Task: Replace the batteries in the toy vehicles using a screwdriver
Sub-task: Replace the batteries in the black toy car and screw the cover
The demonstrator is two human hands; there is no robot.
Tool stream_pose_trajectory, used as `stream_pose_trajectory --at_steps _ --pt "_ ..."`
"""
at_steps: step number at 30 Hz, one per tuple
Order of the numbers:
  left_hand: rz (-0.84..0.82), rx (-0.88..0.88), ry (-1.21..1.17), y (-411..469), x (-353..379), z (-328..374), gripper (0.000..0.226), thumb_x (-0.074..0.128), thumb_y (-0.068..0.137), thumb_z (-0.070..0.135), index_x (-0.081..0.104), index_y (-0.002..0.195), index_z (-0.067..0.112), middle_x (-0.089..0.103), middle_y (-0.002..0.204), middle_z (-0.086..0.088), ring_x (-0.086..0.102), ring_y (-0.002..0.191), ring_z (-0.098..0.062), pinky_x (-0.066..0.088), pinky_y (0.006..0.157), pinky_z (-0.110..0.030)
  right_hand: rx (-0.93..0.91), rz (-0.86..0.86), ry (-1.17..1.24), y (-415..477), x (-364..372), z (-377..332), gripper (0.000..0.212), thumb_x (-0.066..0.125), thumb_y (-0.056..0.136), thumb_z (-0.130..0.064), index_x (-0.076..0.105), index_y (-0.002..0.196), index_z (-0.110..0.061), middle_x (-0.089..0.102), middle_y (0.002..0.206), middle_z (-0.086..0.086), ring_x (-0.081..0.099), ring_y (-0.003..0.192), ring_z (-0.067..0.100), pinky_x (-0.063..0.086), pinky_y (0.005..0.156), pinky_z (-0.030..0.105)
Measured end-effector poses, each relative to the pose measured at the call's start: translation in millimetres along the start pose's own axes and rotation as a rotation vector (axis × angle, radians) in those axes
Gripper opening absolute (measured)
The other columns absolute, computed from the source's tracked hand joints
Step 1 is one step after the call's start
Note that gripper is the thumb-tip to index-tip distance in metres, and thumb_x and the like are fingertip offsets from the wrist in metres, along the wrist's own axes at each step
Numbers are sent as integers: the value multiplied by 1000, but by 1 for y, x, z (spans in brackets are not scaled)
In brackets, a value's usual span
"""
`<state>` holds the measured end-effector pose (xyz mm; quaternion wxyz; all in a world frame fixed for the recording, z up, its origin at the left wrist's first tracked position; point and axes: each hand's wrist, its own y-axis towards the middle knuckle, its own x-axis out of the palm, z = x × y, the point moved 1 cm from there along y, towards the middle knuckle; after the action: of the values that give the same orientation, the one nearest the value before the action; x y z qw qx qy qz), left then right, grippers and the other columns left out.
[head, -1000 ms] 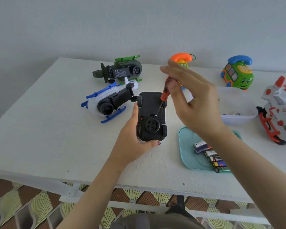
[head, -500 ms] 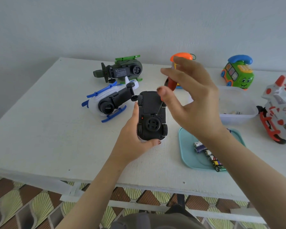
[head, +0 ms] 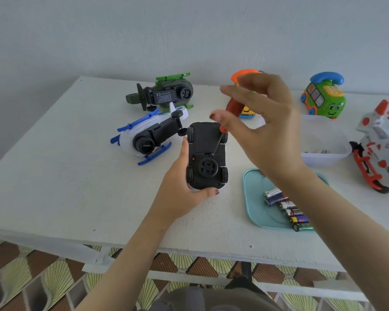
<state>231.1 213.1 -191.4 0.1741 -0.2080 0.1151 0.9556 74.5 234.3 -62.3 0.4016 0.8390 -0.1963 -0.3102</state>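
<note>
A black toy car (head: 206,142) lies upside down on the white table (head: 54,176), its underside facing up. My left hand (head: 184,194) grips the car's near end from the left and below. My right hand (head: 261,122) holds a red-handled screwdriver (head: 233,108) above the car. The thin shaft slants down and its tip sits on a screw near the middle of the car's underside. Several batteries (head: 285,208) lie on a teal tray (head: 254,198) to the right of the car.
A white and blue helicopter (head: 144,135) and a green helicopter (head: 166,93) lie on their sides behind the car. A clear plastic tub (head: 323,140), a green phone car (head: 323,95), an orange toy (head: 245,75) and a grey and red vehicle (head: 382,149) stand at the right.
My right hand has shifted its fingers on the screwdriver handle, the fingers spreading outward as the handle turns. The car and my left hand have stayed in place.
</note>
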Motion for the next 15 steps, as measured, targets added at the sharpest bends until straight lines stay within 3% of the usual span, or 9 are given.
stream_pose_trajectory --at_steps 3,5,8,10,13,15 --pt "0 3 -3 0 0 0 119 86 70 13 -3 144 39 40 109 48 38 103 35 26 82 9 6 39 -29 0 1 1 24 73 83 -13 72 105 -6 66 83 9 52 83 -3 41 83 13" --pt "-3 6 -9 -1 0 1 119 85 70 13 -4 144 39 42 110 46 39 104 33 26 83 8 31 21 -29 -2 1 1 25 66 86 -8 67 110 -3 67 85 2 58 84 3 45 84 17" --pt "-2 12 -13 -1 -1 2 118 86 69 13 -3 144 37 44 114 39 40 105 32 26 84 8 11 -40 -2 -6 1 -2 24 55 90 -3 65 112 1 67 89 6 64 84 15 49 84 23" --pt "-2 16 -13 -1 -1 2 118 86 69 13 -3 143 39 45 115 39 41 106 30 27 84 7 -17 -18 -6 -6 0 -3 21 60 89 -7 68 107 0 66 89 10 60 89 11 45 87 20" --pt "-3 13 -22 -1 -1 2 118 86 69 13 -3 144 39 43 115 41 40 106 31 28 83 7 -8 50 -17 -7 0 -2 22 74 83 -15 72 101 -4 63 84 12 57 81 11 45 82 20" --pt "-5 10 -23 -1 -1 2 119 86 70 13 -4 144 38 42 116 41 40 105 32 27 83 8 15 61 -33 -7 0 -1 21 72 84 -12 71 104 -4 64 82 9 58 79 12 46 80 20"
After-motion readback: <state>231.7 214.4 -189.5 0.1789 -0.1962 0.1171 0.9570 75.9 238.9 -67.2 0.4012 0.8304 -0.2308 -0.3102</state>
